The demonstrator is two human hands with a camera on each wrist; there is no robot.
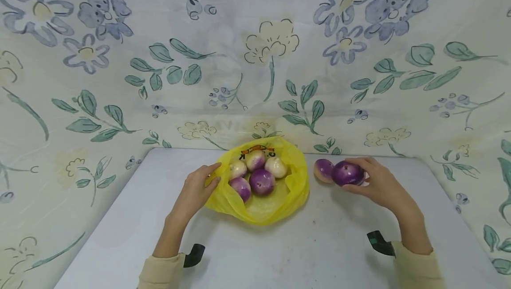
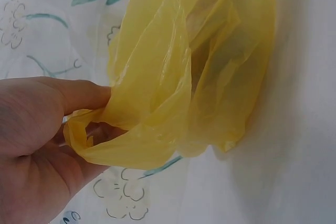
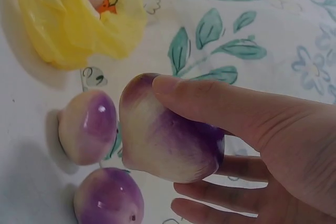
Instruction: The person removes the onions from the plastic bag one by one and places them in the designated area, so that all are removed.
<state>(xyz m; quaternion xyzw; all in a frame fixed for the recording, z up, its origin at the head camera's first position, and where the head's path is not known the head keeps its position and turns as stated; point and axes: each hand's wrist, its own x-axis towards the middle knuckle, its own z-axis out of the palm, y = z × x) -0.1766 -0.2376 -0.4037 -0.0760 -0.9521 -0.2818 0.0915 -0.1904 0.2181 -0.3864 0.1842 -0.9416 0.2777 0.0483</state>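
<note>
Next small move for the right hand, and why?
Probably carry the held turnip leftward over the bag and lower it in. The right hand grips it beside the bag, the left hand holds the bag's edge, the mouth gapes open, and five turnips sit inside with some bare space in front.
</note>
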